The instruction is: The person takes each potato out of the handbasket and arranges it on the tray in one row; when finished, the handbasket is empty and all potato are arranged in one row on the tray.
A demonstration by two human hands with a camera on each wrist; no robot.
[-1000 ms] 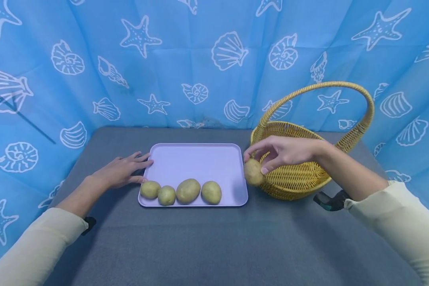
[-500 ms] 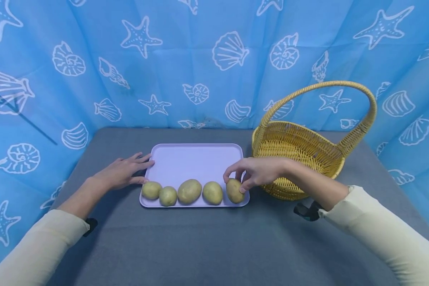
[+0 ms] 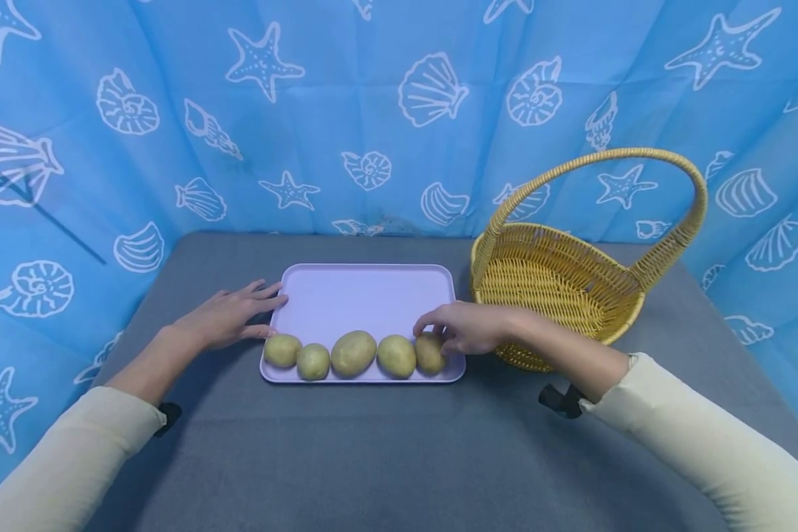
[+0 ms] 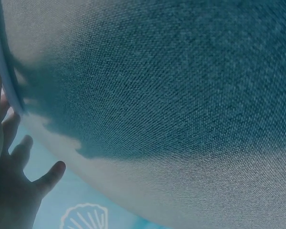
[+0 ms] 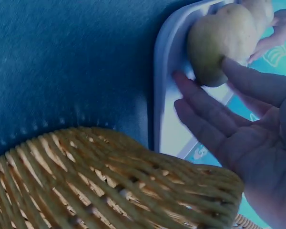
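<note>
A row of several potatoes (image 3: 354,354) lies along the near side of a light purple tray (image 3: 366,295). My right hand (image 3: 475,326) reaches over the tray's right end, thumb and fingers around the rightmost potato (image 3: 429,355), which rests in the tray. Close up in the right wrist view, the thumb tip touches that potato (image 5: 219,43) while the other fingers spread below it. At the tray's left edge, my left hand (image 3: 229,319) lies with extended fingers touching the rim, its thumb near the leftmost potato (image 3: 282,350).
A yellow wicker basket (image 3: 539,284) with a tall arched handle (image 3: 612,154) stands right of the tray, under the right forearm. Grey cloth (image 3: 346,458) covers the table. Behind hangs a blue curtain (image 3: 346,96) printed with shells and starfish.
My right hand has carried the potato leftward from beside the basket and set it at the right end of the row. The left hand has stayed at the tray's edge.
</note>
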